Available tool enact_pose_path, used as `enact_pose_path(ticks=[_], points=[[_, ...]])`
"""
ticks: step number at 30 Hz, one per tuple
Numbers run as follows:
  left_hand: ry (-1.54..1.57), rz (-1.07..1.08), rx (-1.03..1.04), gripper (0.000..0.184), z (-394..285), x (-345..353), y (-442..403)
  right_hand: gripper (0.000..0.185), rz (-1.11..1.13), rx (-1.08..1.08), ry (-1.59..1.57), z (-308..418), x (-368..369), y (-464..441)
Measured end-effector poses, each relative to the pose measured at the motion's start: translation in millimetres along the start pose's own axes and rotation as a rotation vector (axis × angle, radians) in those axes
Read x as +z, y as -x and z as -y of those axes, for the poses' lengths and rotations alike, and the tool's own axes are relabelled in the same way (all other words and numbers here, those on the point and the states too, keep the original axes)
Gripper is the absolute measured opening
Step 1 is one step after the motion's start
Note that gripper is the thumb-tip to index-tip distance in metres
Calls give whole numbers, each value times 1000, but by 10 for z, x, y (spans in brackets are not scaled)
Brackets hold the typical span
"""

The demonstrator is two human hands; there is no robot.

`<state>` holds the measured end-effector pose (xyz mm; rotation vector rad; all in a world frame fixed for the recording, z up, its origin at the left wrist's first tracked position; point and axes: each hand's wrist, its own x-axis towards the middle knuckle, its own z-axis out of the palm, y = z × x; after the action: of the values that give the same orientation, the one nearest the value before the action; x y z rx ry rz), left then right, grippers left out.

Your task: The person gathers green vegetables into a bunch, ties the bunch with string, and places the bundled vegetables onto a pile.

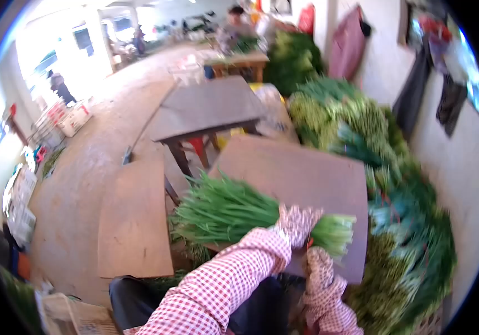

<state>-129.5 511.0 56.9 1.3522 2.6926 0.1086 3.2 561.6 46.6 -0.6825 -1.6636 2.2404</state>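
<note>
A thick bunch of chives [225, 209], with long green leaves and pale cut stalks, lies across the brown board in front of me. My left hand [298, 223], in a patterned glove, is closed over the bunch near its stalk end. The stalk ends stick out to the right of that hand. Just below them is my right hand [319, 261], gloved too, its fingers bent at the near side of the bunch. A small red tie [310, 243] shows at its fingertips. Both arms wear checked sleeves.
A brown board [301, 167] lies under the bunch, with a second board [136, 218] to the left. Beyond stands a dark table [206, 106]. Heaped green bundles [407, 223] line the right wall. Crates [75, 117] stand far left. Another person [236, 30] is at a back table.
</note>
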Motion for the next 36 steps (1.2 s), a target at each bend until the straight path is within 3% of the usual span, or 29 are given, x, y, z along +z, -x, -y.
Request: enact_pose_path(ticks=[2,3,4,5,6,7,9,11,14,15,16,17,19,21,23,25,26,28,29,30,32,33,36], points=[[6,-64,10,68,25,-83,-42,23,62,51,71,-170,-85,164],[131,85,28,66,26,-164,-39,23,144,126,104,-293,-160,258],[152,30,55,79,45,-71,-69,23,185,19,357,-458,-171,292],[108,-97,82,74,39,-50,-50,25,169,-224,262,-646,-136,313],[116,-59,75,79,18,-69,-43,27,136,-380,419,-773,-109,241],[67,167,-14,85,-86,-244,-66,29,108,-542,571,-871,-73,176],[-15,199,-26,97,-128,-245,-46,27,170,-392,282,-987,-48,126],[-38,261,-18,103,-155,-298,-65,21,210,-347,380,-853,-134,198],[15,127,57,106,-38,-249,51,17,353,-417,409,-826,-197,479],[30,95,89,104,-41,-237,50,20,507,-322,352,-783,-294,631],[-25,43,75,101,-67,-191,48,28,529,-399,351,-904,-409,763],[-72,-14,63,99,-85,-116,55,36,515,-364,409,-1005,-562,897],[-183,-183,167,93,-50,31,216,41,433,248,253,-737,-976,1183],[-239,-224,293,90,-98,-23,446,45,327,441,20,-793,-1484,1353],[-189,-55,371,85,-288,-223,665,50,259,574,-279,-1131,-2017,1357],[-365,-85,640,73,-440,-360,973,53,-42,731,-321,-696,-2135,1340],[-397,-87,759,69,-559,-418,1053,53,-44,726,-323,-573,-2173,1347],[-373,-133,961,51,-839,-449,1157,64,232,489,-596,-357,-2197,1385],[-372,-180,1043,39,-1083,-542,1196,77,329,503,-432,-87,-1997,1393],[-337,-220,1105,36,-1285,-565,1203,82,436,469,-732,53,-1823,1555],[-287,-287,1236,33,-1639,-662,1179,90,559,216,-728,8,-1778,1764],[-271,-309,1305,33,-1798,-734,1155,94,555,19,-423,-84,-1831,1802],[-287,-457,1440,43,-2307,-894,1062,108,306,-119,-624,325,-1955,2348]])
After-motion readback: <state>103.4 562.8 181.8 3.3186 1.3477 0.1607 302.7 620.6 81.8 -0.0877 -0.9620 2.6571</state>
